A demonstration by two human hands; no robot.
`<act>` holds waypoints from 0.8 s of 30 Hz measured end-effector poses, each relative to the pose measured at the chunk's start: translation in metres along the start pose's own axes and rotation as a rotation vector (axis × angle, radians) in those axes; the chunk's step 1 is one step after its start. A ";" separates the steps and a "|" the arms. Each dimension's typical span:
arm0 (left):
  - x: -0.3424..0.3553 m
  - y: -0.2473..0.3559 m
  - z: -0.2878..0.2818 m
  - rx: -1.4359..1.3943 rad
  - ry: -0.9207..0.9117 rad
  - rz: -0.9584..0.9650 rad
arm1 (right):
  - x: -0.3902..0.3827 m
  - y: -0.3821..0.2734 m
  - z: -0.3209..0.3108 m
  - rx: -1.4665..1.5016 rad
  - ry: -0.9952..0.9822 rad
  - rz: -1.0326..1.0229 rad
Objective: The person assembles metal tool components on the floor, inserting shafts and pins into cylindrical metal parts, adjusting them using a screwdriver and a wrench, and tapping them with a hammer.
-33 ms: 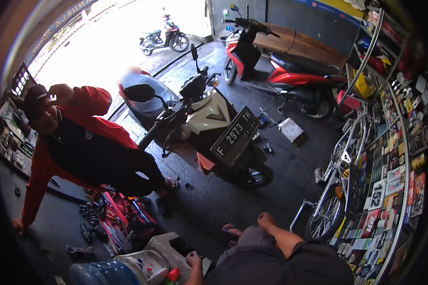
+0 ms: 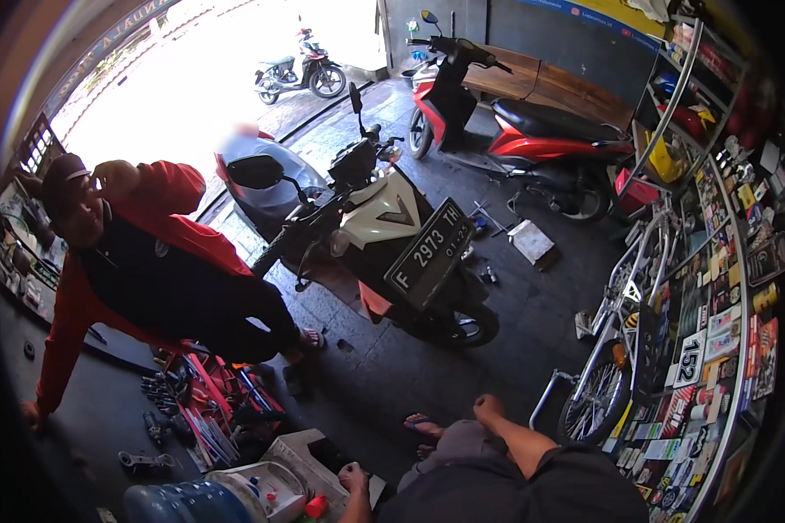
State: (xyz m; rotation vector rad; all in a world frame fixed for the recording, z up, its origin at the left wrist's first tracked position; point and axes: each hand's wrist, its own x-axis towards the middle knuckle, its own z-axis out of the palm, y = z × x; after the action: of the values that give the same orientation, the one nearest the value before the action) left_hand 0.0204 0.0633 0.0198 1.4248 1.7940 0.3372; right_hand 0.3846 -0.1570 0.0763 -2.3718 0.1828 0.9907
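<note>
My left hand (image 2: 352, 478) is loosely curled beside the pale, worn box-shaped casing (image 2: 301, 451) at the lower middle. Nothing shows in its fingers. Resting by my bent knee (image 2: 467, 438), my right hand (image 2: 488, 406) is closed, with no object visible in it. A sandalled foot (image 2: 422, 424) of mine shows just beyond the knee. Close to my left hand are a red item (image 2: 317, 506) and a white tray (image 2: 281, 490) with small things in it. A blue water jug (image 2: 187, 503) lies left of the tray.
A white-and-black scooter (image 2: 392, 218) stands ahead, a red scooter (image 2: 532, 131) behind it. At left, a person in a red jacket (image 2: 161, 261) leans beside a red tool tray (image 2: 214, 401). A bare bike frame with wheel (image 2: 597, 397) and a stocked display case (image 2: 698, 366) line the right.
</note>
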 end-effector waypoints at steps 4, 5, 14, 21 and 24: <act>0.005 0.010 0.013 0.094 -0.055 0.061 | -0.003 0.052 -0.017 -0.037 0.237 -0.085; 0.011 0.003 0.018 0.155 -0.065 0.083 | -0.002 0.059 -0.023 0.004 0.234 -0.031; -0.013 0.035 0.056 0.248 -0.118 0.129 | 0.040 0.131 -0.087 0.100 0.419 0.094; -0.050 0.096 0.130 0.425 0.005 0.123 | 0.137 0.180 -0.179 0.216 0.458 0.062; -0.084 0.129 0.185 0.337 0.064 0.036 | 0.176 0.181 -0.253 0.164 0.450 0.028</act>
State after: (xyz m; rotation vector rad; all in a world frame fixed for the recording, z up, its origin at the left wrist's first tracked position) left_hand 0.2467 -0.0195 0.0192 1.6955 1.9457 0.1013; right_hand 0.6073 -0.4309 0.0199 -2.4083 0.4481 0.4208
